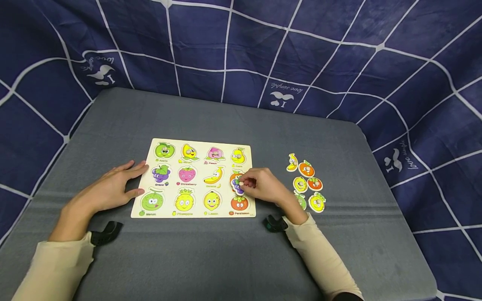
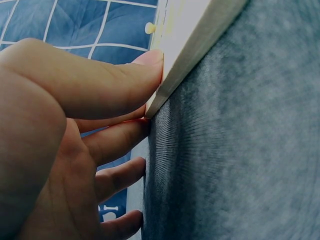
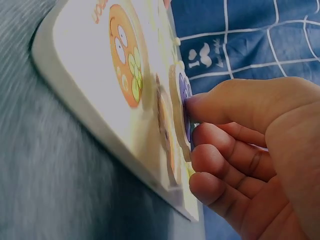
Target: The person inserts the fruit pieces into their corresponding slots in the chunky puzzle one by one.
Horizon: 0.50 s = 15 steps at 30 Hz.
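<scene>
A pale wooden fruit puzzle board (image 1: 199, 144) lies on the grey table. My right hand (image 1: 263, 184) pinches a purple grape puzzle piece (image 1: 237, 186) between thumb and fingers. The piece is held just above the board, over the orange picture (image 1: 235, 174) at the right end of the middle row, partly covering it. In the right wrist view, the grape piece (image 3: 186, 107) stands apart from the persimmon picture (image 3: 125, 55). My left hand (image 1: 109, 188) rests at the board's left side with fingers spread; its thumb (image 2: 135, 82) touches the edge.
Several loose fruit pieces lie right of the board, among them a banana (image 1: 291, 162), an orange (image 1: 306, 169) and a pineapple (image 1: 317, 202). Top-row pieces such as the pear (image 1: 238, 156) sit on the board. A dark blue checked cloth (image 1: 203, 46) hangs behind the table.
</scene>
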### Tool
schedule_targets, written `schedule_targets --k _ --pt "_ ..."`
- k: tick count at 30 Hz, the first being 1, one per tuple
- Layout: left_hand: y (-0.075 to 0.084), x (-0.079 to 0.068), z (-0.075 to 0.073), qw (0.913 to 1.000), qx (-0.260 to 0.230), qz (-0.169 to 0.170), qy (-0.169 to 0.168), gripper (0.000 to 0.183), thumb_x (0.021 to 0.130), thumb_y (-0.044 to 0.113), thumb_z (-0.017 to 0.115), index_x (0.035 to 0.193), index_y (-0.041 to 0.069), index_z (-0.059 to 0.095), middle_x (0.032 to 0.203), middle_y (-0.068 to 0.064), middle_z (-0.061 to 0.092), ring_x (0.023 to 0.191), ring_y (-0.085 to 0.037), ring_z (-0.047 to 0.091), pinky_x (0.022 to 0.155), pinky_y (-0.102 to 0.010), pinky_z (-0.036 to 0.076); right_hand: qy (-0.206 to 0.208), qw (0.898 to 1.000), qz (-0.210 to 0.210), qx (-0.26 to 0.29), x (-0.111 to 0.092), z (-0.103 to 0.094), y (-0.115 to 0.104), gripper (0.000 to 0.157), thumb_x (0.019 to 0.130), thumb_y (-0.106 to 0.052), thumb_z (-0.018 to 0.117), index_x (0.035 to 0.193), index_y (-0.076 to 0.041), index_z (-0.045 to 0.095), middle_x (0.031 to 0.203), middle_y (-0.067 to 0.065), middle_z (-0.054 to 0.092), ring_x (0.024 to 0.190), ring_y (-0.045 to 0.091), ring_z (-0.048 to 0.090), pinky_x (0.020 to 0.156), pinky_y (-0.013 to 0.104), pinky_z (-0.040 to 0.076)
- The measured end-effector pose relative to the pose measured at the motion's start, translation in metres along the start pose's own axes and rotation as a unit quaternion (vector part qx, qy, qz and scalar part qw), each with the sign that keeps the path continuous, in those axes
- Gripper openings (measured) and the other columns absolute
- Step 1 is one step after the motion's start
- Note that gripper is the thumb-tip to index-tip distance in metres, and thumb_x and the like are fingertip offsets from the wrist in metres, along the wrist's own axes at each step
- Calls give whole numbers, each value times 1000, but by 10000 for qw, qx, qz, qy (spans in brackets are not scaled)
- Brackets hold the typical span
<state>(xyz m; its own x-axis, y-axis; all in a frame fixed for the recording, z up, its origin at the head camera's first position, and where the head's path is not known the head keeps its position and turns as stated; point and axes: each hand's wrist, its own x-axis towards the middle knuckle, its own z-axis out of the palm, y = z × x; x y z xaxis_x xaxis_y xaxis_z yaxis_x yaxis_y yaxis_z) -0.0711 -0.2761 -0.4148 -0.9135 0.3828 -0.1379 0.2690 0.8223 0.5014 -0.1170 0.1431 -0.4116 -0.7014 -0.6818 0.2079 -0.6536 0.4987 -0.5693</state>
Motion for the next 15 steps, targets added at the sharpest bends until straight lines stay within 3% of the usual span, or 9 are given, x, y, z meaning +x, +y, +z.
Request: schedule_targets --k 15 --pt "0 -1 0 10000 62 8 6 73 86 15 75 146 -7 40 151 -28 35 138 -55 25 103 -75 21 -316 9993 -195 -21 27 23 -14 3 83 -5 73 86 -6 72 70 -6 58 66 6 52 61 18 43"
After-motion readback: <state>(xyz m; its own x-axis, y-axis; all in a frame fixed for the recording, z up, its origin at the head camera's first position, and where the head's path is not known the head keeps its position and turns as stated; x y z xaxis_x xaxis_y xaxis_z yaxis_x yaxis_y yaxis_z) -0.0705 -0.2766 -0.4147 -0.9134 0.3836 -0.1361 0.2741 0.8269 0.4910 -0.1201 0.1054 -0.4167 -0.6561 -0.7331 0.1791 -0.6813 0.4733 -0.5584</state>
